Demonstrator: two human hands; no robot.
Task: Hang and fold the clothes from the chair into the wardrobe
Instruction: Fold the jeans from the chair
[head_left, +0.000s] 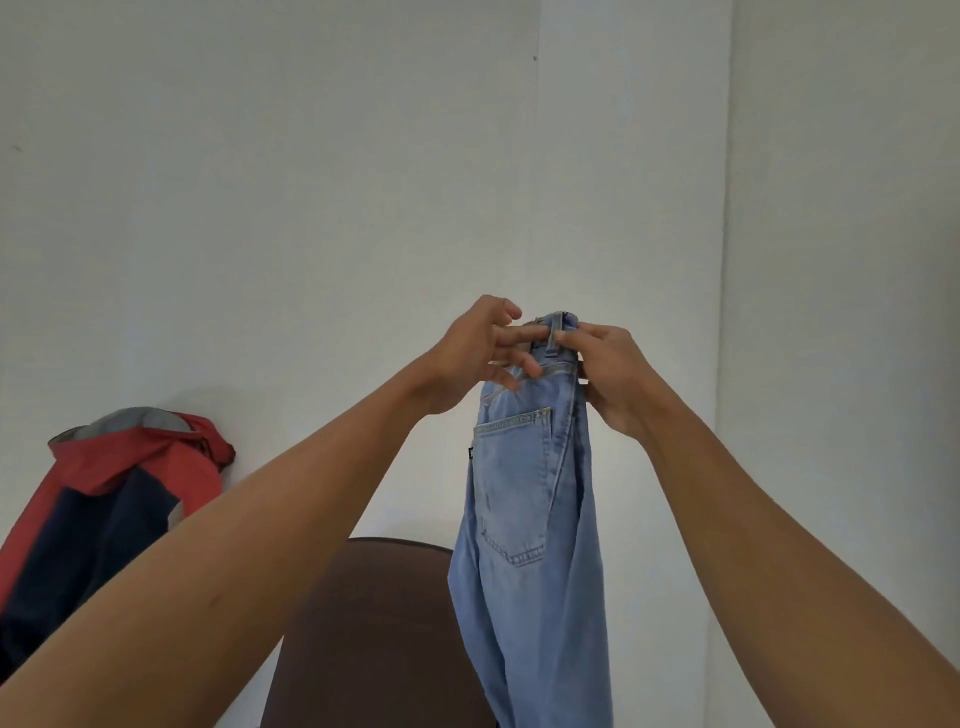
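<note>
A pair of light blue jeans (530, 499) hangs straight down in front of me, back pocket facing me, legs folded together. My right hand (613, 379) grips the waistband at its right side. My left hand (478, 353) touches the waistband from the left, fingers spread and partly hooked at a belt loop. Below the jeans stands the dark brown chair (374, 634), its backrest partly hidden by the denim. The wardrobe is not visible.
A red and navy hooded jacket (104, 509) hangs against the white wall at the lower left. A white wall (311, 182) fills the view, with a vertical corner edge (724, 260) on the right.
</note>
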